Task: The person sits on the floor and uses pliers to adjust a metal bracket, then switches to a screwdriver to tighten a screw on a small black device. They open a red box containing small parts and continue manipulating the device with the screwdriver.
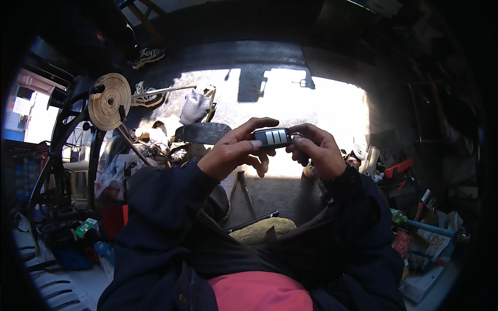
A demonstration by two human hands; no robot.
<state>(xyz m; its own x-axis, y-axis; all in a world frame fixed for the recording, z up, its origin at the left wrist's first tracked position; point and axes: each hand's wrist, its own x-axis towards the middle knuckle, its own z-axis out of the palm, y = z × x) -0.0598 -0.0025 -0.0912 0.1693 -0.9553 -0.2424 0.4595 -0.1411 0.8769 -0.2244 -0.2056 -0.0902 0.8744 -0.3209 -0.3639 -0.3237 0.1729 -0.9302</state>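
A black car key fob (273, 137) with three silver buttons is held up in front of me, its button side facing me. My left hand (236, 146) grips its left end between thumb and forefinger, the other fingers curled loosely underneath. At the fob's right end is a small metal ring (294, 134). My right hand (320, 149) pinches at this ring with thumb and forefinger. Below those fingertips a small dark blue piece (303, 159) shows, partly hidden, and I cannot make out what it is.
To the left stands a black hand-cranked machine with a round tan wheel (110, 101). A curved dark metal piece (203, 133) is behind my left hand. Loose parts and bags lie at left, tools and a red object (399, 168) at right. Two sneakers (147, 95) show at upper left.
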